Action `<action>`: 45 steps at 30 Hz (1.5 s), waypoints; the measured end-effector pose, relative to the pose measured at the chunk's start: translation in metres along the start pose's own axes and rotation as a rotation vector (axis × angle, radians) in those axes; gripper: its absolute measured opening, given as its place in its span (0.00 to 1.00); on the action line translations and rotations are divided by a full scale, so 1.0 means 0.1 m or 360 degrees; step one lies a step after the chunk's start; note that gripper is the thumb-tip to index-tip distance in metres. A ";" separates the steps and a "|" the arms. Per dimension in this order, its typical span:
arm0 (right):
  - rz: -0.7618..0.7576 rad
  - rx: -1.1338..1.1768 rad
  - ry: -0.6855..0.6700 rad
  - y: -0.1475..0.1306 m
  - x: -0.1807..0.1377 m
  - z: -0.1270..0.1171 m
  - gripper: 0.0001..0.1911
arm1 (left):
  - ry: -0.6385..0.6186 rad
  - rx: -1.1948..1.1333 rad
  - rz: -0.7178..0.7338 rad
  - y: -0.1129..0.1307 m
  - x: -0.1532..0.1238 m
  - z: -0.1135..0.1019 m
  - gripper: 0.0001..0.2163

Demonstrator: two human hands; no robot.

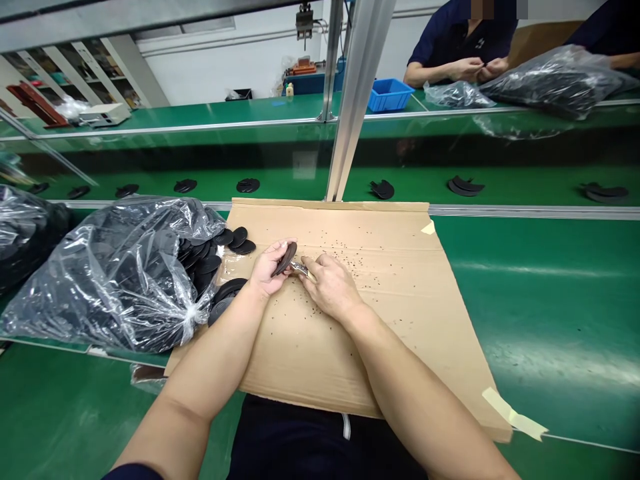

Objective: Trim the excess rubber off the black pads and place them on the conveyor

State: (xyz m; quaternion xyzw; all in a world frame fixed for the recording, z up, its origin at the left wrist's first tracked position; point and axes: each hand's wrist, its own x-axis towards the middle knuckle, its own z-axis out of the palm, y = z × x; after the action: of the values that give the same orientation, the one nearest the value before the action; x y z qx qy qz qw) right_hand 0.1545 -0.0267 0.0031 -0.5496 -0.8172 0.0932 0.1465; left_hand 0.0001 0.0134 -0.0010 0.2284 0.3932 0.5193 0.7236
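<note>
My left hand [270,270] grips a round black plastic disc [285,260], tilted up on its edge above the cardboard sheet [310,360]. In my right hand [333,283] is a pair of nippers [300,268] with a shiny metal head. Its jaws meet the lower right edge of the disc; whether they are closed on it I cannot tell. Small black trimmings [350,257] lie scattered over the cardboard around both hands. Left of my left hand, more black discs [203,257] spill from a clear plastic bag [125,273].
Tape [515,413] holds the cardboard's right corner. A metal post [357,100] rises behind it. Several black parts [383,189] lie along the green strip beyond. At the far bench are a blue bin [390,95], a filled plastic bag [560,80] and a co-worker [460,47].
</note>
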 end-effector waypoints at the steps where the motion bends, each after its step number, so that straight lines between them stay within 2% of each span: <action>1: 0.0001 0.0014 -0.0010 0.00 0.00 0.00 0.21 | -0.0007 -0.0006 0.0002 0.00 0.00 0.00 0.08; 10: 0.0009 0.0001 -0.0004 -0.01 -0.01 0.00 0.20 | -0.0057 -0.0019 -0.0018 -0.03 0.03 -0.04 0.09; 22: 0.0022 -0.0004 0.0015 -0.01 -0.03 -0.02 0.20 | -0.0012 -0.0023 -0.0035 0.01 0.00 0.00 0.08; 28: -0.0006 -0.0026 -0.0040 -0.03 -0.02 -0.05 0.19 | -0.0025 -0.0028 0.0017 -0.03 0.04 -0.04 0.08; 36: 0.0023 -0.0051 -0.0111 -0.04 -0.02 -0.01 0.18 | 0.0053 0.0011 0.0064 -0.06 0.04 -0.04 0.08; 40: 0.0103 0.0286 -0.0093 -0.03 -0.01 0.01 0.16 | 0.0089 -0.0012 0.0034 -0.04 0.03 0.01 0.08; 43: 0.0305 0.0843 -0.0125 0.01 0.01 -0.01 0.13 | 0.0052 -0.0103 0.0011 -0.04 0.04 0.01 0.06; 45: 0.0457 0.1301 -0.0207 0.08 0.02 -0.05 0.15 | 0.0023 -0.0184 0.0024 -0.05 0.07 0.00 0.05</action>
State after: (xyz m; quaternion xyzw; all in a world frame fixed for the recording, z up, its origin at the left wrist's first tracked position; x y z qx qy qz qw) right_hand 0.1622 -0.0224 0.0054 -0.5475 -0.6359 0.4628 0.2858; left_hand 0.0044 0.0181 -0.0067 0.1855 0.3659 0.5482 0.7289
